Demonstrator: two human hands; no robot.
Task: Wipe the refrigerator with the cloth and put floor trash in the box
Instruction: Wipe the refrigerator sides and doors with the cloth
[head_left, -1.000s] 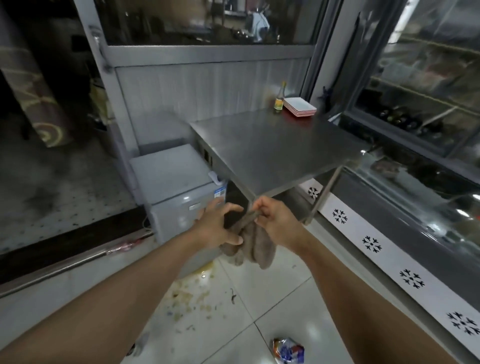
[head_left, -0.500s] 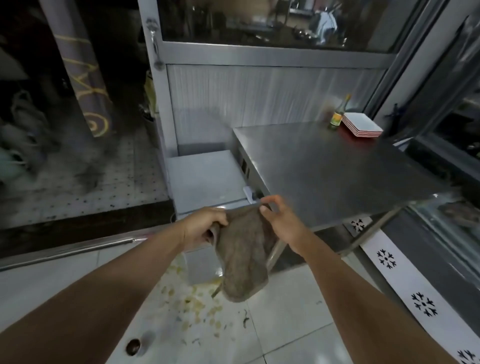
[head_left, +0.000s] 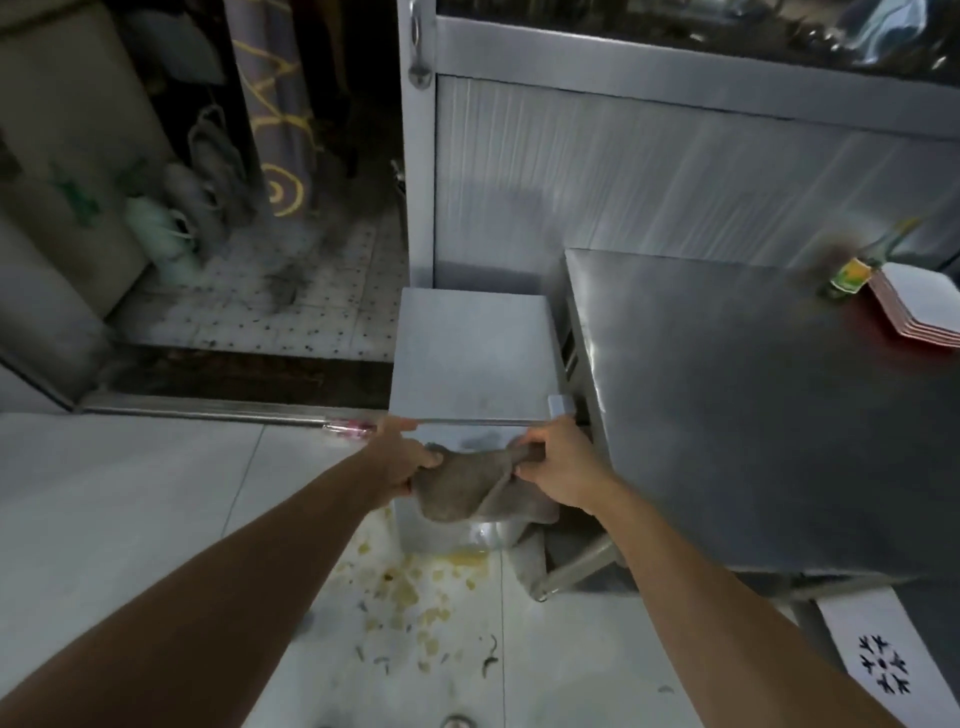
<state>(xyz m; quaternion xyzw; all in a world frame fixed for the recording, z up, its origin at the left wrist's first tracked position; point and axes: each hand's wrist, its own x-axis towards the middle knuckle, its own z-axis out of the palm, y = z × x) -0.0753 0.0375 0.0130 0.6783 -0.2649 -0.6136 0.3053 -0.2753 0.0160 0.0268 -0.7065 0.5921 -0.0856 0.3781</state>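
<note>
The cloth (head_left: 480, 486) was held taut before the fridge (head_left: 470, 358) front, gripped by the left hand (head_left: 402, 460) and right hand (head_left: 558, 470). It would best be pressed flat and drawn in overlapping strokes.

Pretty sure I'm in the back of a small eatery or food shop, not anybody's home kitchen. There's a stainless steel prep table (head_left: 753, 405) with a stack of white plates (head_left: 919, 306) and a sauce bottle (head_left: 857, 265) at its far corner, and a little grey fridge (head_left: 470, 358) tucked right beside it. Behind them runs a metal-framed partition (head_left: 649, 171) with glass on top. At lower right there's a white panel with a snowflake mark (head_left: 883, 670), like on a chiller case. White tiled floor (head_left: 130, 499) with food scraps (head_left: 410, 592) spilled near the fridge.
</note>
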